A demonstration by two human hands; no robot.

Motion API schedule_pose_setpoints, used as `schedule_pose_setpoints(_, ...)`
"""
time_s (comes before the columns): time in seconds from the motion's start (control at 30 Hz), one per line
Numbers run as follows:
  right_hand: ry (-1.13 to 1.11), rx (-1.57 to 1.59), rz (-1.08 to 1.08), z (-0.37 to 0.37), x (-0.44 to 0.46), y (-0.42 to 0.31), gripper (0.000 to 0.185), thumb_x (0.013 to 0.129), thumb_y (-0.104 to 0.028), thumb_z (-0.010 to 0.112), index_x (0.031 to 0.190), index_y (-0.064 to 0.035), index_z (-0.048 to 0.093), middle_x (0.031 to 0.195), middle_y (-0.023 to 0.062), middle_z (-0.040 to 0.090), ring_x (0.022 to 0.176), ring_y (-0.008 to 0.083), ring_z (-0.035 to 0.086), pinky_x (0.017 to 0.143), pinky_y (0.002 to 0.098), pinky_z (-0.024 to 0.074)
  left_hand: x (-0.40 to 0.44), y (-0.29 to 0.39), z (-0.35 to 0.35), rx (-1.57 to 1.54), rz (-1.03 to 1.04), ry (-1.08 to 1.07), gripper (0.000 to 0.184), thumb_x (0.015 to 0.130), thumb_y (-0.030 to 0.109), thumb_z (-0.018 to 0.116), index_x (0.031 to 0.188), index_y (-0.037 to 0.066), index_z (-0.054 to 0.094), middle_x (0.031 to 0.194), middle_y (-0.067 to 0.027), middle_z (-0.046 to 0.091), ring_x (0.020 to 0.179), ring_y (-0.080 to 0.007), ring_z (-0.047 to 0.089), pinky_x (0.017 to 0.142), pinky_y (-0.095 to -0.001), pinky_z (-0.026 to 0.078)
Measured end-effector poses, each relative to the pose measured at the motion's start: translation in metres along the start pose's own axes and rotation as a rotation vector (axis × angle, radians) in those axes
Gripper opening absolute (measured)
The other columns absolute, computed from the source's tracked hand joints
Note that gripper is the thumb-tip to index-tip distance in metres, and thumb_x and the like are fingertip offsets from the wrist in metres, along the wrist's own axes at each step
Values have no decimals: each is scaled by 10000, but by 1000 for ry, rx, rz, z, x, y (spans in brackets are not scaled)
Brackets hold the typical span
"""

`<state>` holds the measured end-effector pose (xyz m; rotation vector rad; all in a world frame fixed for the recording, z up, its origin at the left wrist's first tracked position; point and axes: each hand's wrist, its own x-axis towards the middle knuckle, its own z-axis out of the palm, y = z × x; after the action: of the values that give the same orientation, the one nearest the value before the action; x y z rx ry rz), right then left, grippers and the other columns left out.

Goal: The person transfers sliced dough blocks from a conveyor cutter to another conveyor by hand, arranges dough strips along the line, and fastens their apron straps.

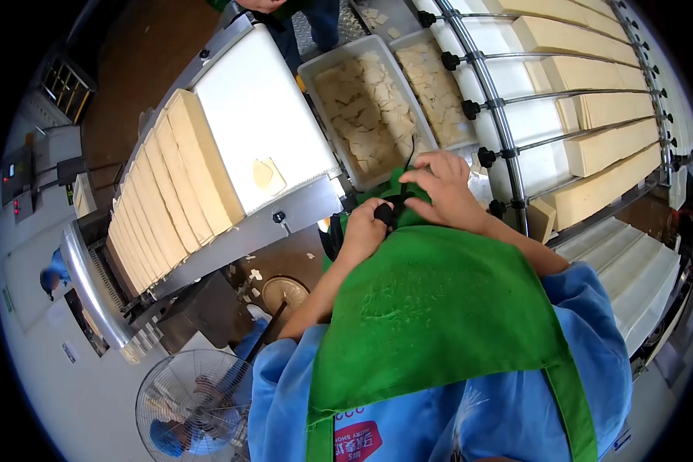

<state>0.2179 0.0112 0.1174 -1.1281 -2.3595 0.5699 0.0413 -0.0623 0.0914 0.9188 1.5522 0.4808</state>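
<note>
Our left hand [364, 229] grips a black strap [383, 214] by the apron [439, 296], seemingly steadying it for our right hand [441, 189], pinching it too.

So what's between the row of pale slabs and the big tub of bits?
Mostly bare white belt, with one thin, pale piece lying on it, between the slabs and the tub; the head view shows it.
</note>
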Motion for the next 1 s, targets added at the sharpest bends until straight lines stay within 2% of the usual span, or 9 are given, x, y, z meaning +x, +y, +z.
schedule_pose_setpoints(0.07,-33,98,60,2,-2,-10,212,750,-317,743,797,-124,671,774,21,571,933,205,529,842,356,349,3,-14,7,116,269,166,152,864,82,582,976,-15,616,814,-177,653,761,-286,643,683,-359,492)
schedule_pose_setpoints(0.13,-486,249,153,10,-8,-12,251,758,-348,749,786,-115,660,779,11,602,881,209,564,825,372,372,0,-7,3,81,183,101,163,816,48,593,966,-15,607,897,-221,649,880,-364,630,758,-399,488)
schedule_pose_setpoints(0.4,-440,293,208,24,-17,-13,188,755,-250,716,772,-92,617,778,36,612,815,214,574,778,383,378,5,-25,8,-92,193,133,231,768,82,659,973,-14,620,859,-159,671,767,-253,657,709,-333,503)
schedule_pose_setpoints(0.57,-377,255,244,23,-17,-17,150,722,-198,655,755,-89,557,779,52,563,794,245,543,745,398,297,0,-26,2,-26,126,73,225,808,70,628,1021,-5,632,837,-99,669,735,-185,635,701,-304,498)
schedule_pose_setpoints(0.63,-356,237,216,24,-17,-18,143,729,-191,652,764,-92,556,789,52,556,817,243,541,758,400,286,-1,-25,-8,-419,10,-166,146,897,76,599,1020,8,635,896,1,645,754,-57,577,681,-230,484)
schedule_pose_setpoints(0.8,-291,250,158,24,-19,-10,146,741,-190,656,759,-75,567,769,63,563,773,257,565,728,407,344,-5,-13,-22,-478,-6,-409,245,930,257,610,1047,44,643,871,54,621,764,-29,558,690,-201,466)
schedule_pose_setpoints(0.87,-266,467,320,31,-21,1,169,751,-199,665,759,-48,591,744,78,584,692,278,591,624,387,420,-5,4,-27,-554,-192,-502,276,929,300,608,1054,57,649,837,76,602,774,-15,543,683,-188,450)
schedule_pose_setpoints(0.93,-206,327,315,22,-19,2,265,816,-256,639,715,-14,597,666,107,590,598,288,591,533,358,446,-2,3,-22,-472,-133,-451,301,931,336,600,1059,69,653,835,88,598,765,-5,530,663,-178,436)
schedule_pose_setpoints(1.0,-529,651,565,19,-21,2,385,892,-336,580,704,-3,619,612,124,580,569,245,574,552,353,439,-3,3,-20,-442,-93,-424,307,937,336,590,1080,72,653,867,73,612,767,-5,526,670,-187,442)
